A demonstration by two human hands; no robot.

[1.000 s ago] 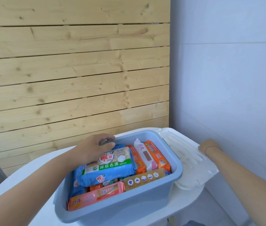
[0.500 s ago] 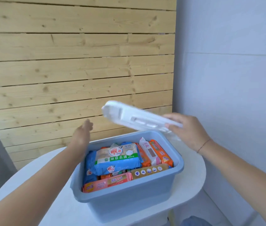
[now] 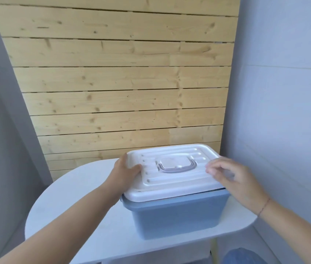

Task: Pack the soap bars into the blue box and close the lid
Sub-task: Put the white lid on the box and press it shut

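Seen from above and in front: a blue box of matte plastic, rectangular with rounded corners and a thick rolled rim, standing on a white rounded table against a wall of pale wooden planks. Covered by a white lid, ribbed with long raised bars and small round dimples, with a grey handle folded flat in a recess at its middle. Lid not fully seated: a dark gap showing under its near right corner, above the blue rim. Contents hidden beneath it.

Left hand gripping the lid's left edge, thumb lying on top, fingers wrapped around the side. Right hand over the lid's right edge, fingers loosely curled and spread apart, slightly blurred; contact with the lid impossible to tell. Thin red string bracelet around the right wrist.
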